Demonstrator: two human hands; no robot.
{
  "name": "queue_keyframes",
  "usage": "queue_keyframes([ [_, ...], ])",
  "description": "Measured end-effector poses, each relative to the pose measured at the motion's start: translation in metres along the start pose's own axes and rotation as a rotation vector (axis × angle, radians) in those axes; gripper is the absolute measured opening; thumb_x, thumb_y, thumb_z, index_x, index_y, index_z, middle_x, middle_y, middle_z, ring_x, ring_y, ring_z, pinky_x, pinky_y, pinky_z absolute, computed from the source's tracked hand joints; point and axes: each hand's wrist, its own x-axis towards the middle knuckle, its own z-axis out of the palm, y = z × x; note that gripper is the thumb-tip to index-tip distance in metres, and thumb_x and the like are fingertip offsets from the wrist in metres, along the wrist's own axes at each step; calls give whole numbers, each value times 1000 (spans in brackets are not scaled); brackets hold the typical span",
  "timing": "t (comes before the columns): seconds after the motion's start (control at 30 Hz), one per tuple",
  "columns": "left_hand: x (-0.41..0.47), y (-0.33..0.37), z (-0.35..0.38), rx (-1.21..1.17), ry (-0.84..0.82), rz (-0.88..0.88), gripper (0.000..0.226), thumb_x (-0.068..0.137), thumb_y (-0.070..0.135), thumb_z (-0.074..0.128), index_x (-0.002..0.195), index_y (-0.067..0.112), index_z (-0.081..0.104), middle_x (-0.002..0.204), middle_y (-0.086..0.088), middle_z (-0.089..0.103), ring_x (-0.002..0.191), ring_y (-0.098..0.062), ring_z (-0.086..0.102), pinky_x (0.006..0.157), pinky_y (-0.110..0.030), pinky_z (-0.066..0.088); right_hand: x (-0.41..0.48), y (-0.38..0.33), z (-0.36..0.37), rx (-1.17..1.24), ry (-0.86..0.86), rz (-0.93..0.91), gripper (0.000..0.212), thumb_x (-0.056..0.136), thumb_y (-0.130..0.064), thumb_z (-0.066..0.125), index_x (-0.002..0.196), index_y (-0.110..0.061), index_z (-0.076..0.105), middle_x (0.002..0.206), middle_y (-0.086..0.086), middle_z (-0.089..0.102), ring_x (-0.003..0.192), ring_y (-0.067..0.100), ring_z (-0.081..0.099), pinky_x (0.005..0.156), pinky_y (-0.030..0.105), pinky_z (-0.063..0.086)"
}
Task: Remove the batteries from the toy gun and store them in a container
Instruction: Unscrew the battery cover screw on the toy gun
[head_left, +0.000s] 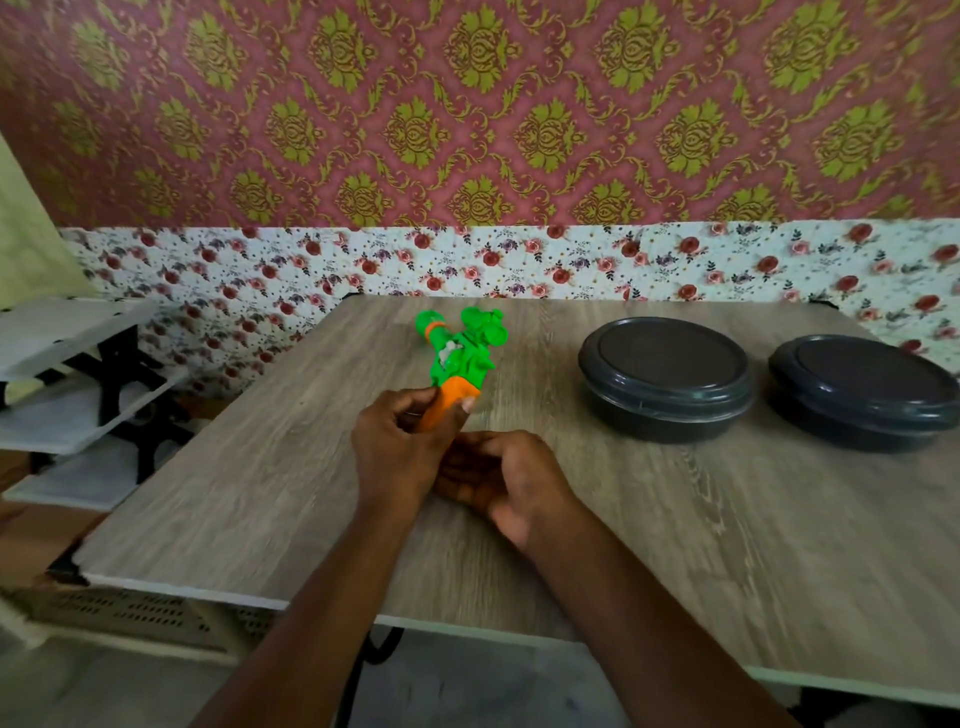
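Table (675, 545), right side: dark lidded container (667, 379) plus second container (865, 395). Toy gun (460, 348), green w/ orange grip, is up over table centre. My left hand (400, 447) is wrapped on the grip; right hand (498, 478) loosely curled beside it, nothing seen in it. I'd hold steady, roll it till batt. door shows.

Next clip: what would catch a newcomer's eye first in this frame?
The bright green and orange toy gun stands out mid-table, its orange handle gripped by the left hand, with the right hand cupped just beside it. To the right on the wooden table sit a dark round container and a second container nearer the edge, both with lids on.
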Motion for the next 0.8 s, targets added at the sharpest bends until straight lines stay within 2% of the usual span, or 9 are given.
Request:
queue_keyframes([
  [0.1,1,-1,0,0,7,22,59,66,59,90,106,17,84,95,6,80,85,-6,76,78,-39,64,-2,8,5,162,92,4,32,98,2,36,105,12,65,101,30,71,97,42,70,86,48,57],
  [0.23,0,2,3,-9,28,40,46,70,44,96,104,15,84,95,4,79,84,-6,75,76,-36,63,-3,16,15,224,244,-39,32,99,-4,35,102,9,65,81,23,68,74,34,66,76,42,56],
  [0.33,1,3,-1,-22,-24,18,41,71,38,96,105,17,84,98,3,79,89,-5,75,80,-33,63,-5,15,22,209,162,41,33,100,-5,36,89,-1,67,76,16,69,72,28,65,67,37,52],
  [0.43,-1,4,-2,-27,-42,45,39,73,38,95,105,19,84,98,5,79,91,-5,75,80,-33,63,-6,13,17,191,91,45,31,100,-2,37,90,-1,66,83,17,70,78,28,67,73,39,53],
  [0.5,-2,5,-1,-27,-38,53,38,73,39,95,104,20,84,96,8,78,89,-4,74,80,-34,62,-5,14,12,194,68,21,31,100,3,38,88,0,67,80,17,71,77,28,68,74,39,55],
  [0.63,-2,5,-1,-59,-52,12,50,67,56,90,102,21,84,95,8,79,86,-6,75,77,-35,62,-3,21,14,107,66,-46,32,96,14,39,89,2,68,77,14,68,72,24,67,64,33,59],
  [0.73,-2,8,-3,-90,-78,-15,42,72,41,95,104,15,84,93,2,79,70,-4,74,68,-30,60,0,22,16,83,83,-62,37,92,19,36,89,4,69,76,14,68,72,24,67,66,34,60],
  [0.8,-1,8,-3,-96,-83,-24,38,74,37,95,104,16,84,93,1,80,67,-7,75,66,-33,62,2,22,16,94,88,-62,40,91,20,33,88,4,69,78,16,68,74,26,68,66,35,61],
])
